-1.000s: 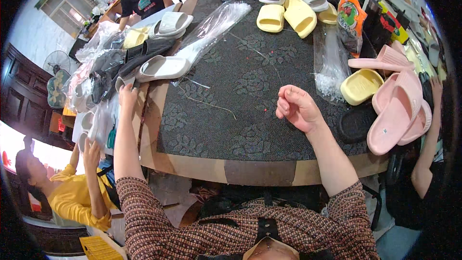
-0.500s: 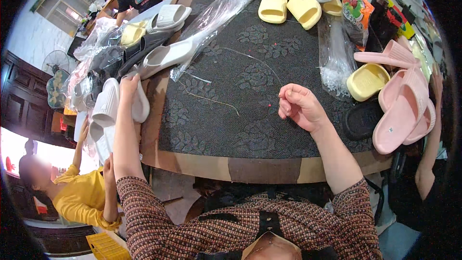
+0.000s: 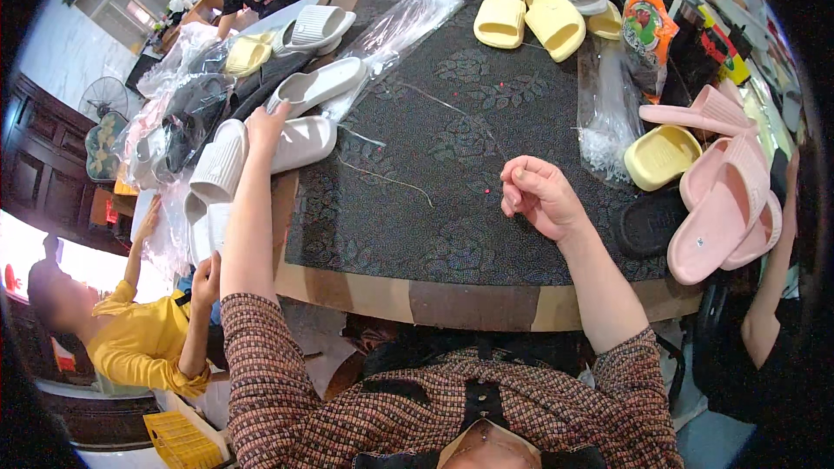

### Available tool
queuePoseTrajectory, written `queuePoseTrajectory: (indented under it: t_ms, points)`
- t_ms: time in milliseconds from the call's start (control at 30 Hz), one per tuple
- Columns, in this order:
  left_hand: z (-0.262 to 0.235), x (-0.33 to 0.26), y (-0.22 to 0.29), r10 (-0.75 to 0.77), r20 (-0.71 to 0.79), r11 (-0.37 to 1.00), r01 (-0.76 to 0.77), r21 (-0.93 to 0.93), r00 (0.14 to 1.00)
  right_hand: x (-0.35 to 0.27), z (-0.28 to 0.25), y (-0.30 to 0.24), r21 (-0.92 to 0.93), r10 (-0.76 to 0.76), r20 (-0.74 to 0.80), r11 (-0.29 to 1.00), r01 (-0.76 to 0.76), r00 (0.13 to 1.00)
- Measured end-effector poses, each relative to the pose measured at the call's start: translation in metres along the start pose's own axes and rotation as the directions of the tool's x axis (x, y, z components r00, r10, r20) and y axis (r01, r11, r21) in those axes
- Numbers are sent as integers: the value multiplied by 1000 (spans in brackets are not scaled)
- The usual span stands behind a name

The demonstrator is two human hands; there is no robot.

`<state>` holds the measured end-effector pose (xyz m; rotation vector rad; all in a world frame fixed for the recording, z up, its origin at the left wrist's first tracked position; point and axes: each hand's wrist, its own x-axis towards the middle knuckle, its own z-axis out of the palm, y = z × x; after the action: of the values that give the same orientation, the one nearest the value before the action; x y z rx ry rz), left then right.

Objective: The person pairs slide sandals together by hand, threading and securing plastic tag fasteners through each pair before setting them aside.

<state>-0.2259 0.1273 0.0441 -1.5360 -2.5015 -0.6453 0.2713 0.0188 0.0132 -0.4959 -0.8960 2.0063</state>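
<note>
- Head view: the left hand [image 3: 265, 118] is stretched far out to the person's left, fingers draped over a white slipper [image 3: 291, 144] at the left edge of the dark patterned table [image 3: 417, 208].
- The hold looks loose, fingers laid on top of the slipper; whether they curl under it cannot be told.
- The slipper's long axis runs left to right across the picture, its toe toward the table's middle, and a second white slipper [image 3: 217, 165] lies just beside it on the outer side.
- The right hand [image 3: 537, 195] hovers near the table's middle, fingers curled almost closed; it may pinch something thin, too small to tell.
- The left hand is clearly nearer the white slippers; the right is well apart from them.
- Pink slippers [image 3: 721, 208] and yellow slippers [image 3: 530, 22] lie at the right and far sides.
</note>
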Motion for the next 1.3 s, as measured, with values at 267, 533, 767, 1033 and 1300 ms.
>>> queuePoseTrajectory:
  t_ms: [267, 533, 767, 1033, 1300]
  points:
    - [22, 14, -4, -119, -36, 993, 120, 9, 992, 1, 0, -3, 4, -7, -8, 1000, 7, 1000]
    - [20, 29, -10, -263, 152, 965, 260, 35, 953, -2, -1, 2, 0, -4, 31, 1000, 4, 1000]
    - [9, 12, 13, -248, 114, 968, 251, -18, 962, 0, -19, -18, 203, -184, 6, 963, 179, 983]
    - [-5, -16, 44, -211, 157, 975, 220, -41, 965, 0, -31, -19, 355, -260, -18, 901, 249, 966]
    - [0, -15, 41, -170, 85, 984, 164, 76, 982, -1, -25, -15, 301, -228, -25, 927, 225, 973]
